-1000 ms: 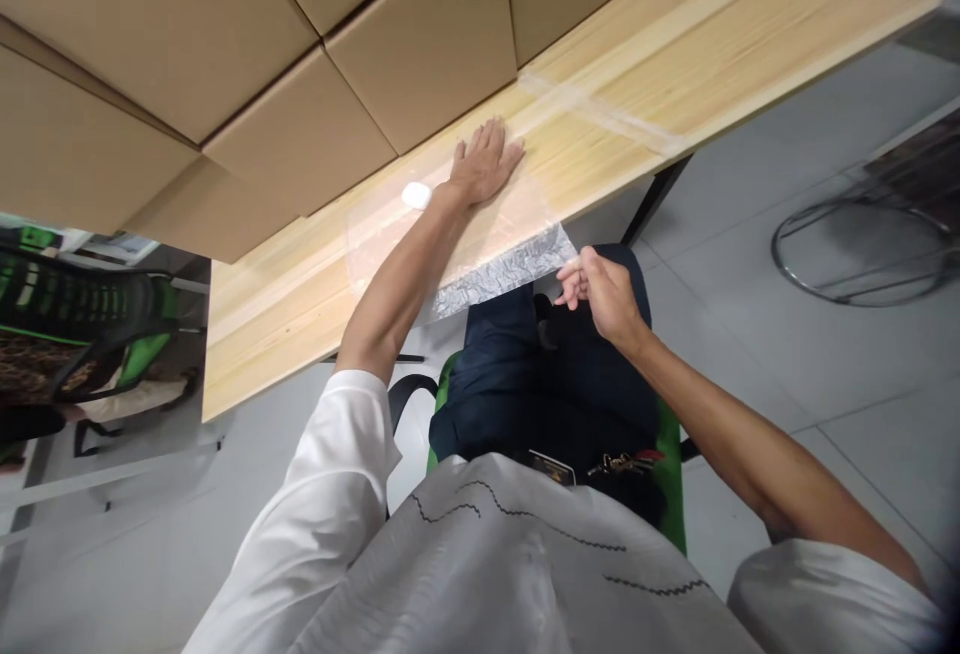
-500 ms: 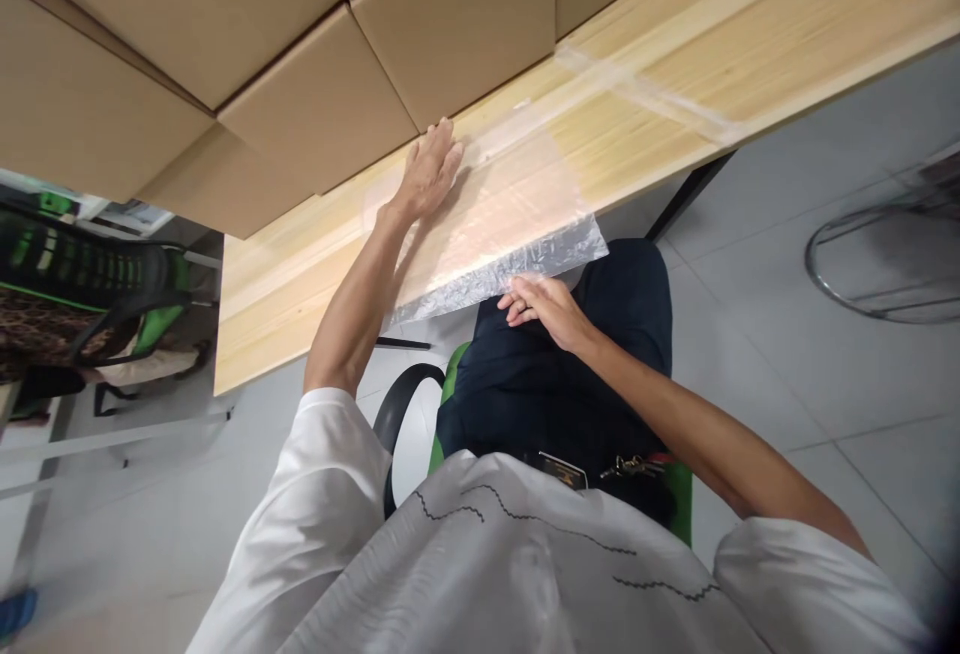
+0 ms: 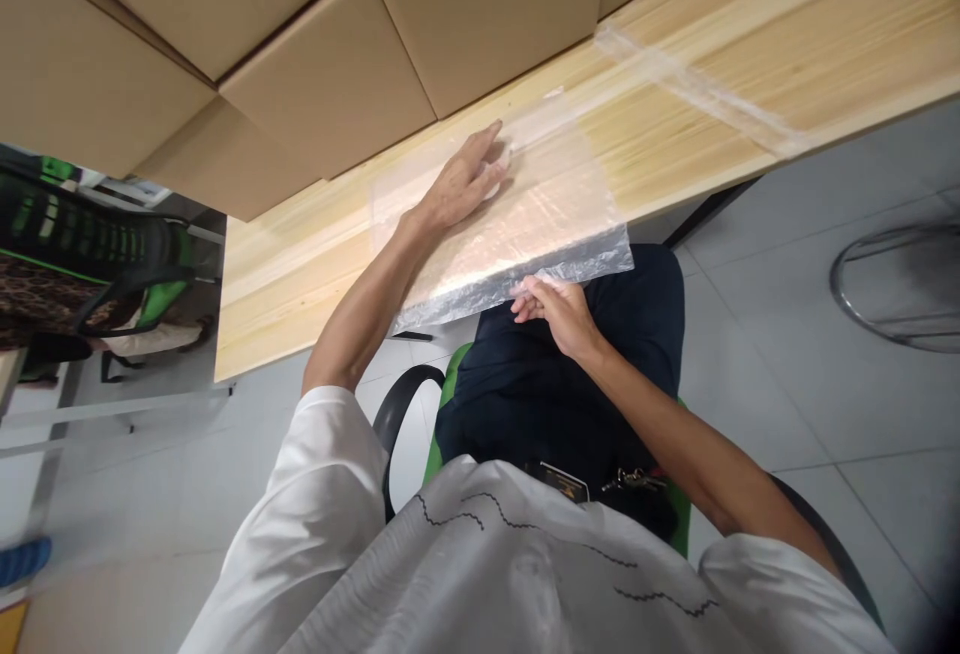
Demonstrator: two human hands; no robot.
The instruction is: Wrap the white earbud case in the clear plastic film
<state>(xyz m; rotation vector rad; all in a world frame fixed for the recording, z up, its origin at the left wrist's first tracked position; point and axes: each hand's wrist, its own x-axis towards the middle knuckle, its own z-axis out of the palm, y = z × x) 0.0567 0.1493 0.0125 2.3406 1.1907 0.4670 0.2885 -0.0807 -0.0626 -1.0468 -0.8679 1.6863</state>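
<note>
Since the frame a second back, the right hand has come in from mid-air beside the lap to the near hanging edge of the clear, crinkled plastic bag, and the left hand has shifted across the film and now lies flat on it, fingers spread and pressing down — holding nothing, only pinning. The bag lies on the pale wooden tabletop, its near edge drooping over the table's front lip above the person's dark trousers. The right hand's fingers are curled close together at that drooping edge; they seem to pinch the film, though whether they truly grip it I cannot tell. Brown cardboard boxes stand just beyond the bag, and a strip of clear tape runs across the wood to the right. The step in hand looks like flattening or squaring the bag — the next move would call for a steady pin from the left while the right draws the loose edge taut without tearing it.
</note>
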